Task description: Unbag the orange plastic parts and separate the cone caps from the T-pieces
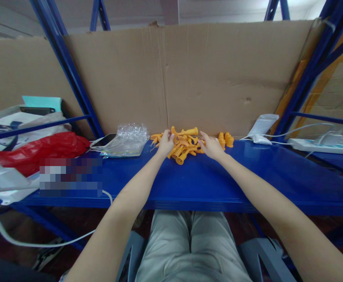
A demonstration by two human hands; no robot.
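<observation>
Loosely, a heap of glossy orange-yellow, apparently plastic pieces with curved, branching shapes [185,148] was gathered on the blue painted metal bench [194,184], near its back edge and in front of a tall brown cardboard panel [206,78]. The heap was flanked by two bare hands. The left hand [166,145] was set against its left side, with the fingers bent inward over the pieces; whether one was gripped could not be told. The right hand [212,146] was laid at the opposite side, its fingers reaching in slightly parted, and a firm hold could be neither confirmed nor ruled out. Just beyond the right hand, a small cluster of lumpy orange pieces [225,140] was set apart. To the left of the heap, a crinkled clear plastic bag [127,141] was seen. The heaped pieces could be judged light, fairly stiff and a little slippery, and likely to be tangled by their branches; each would best be taken by its thicker stem, with the thin tips spared.
</observation>
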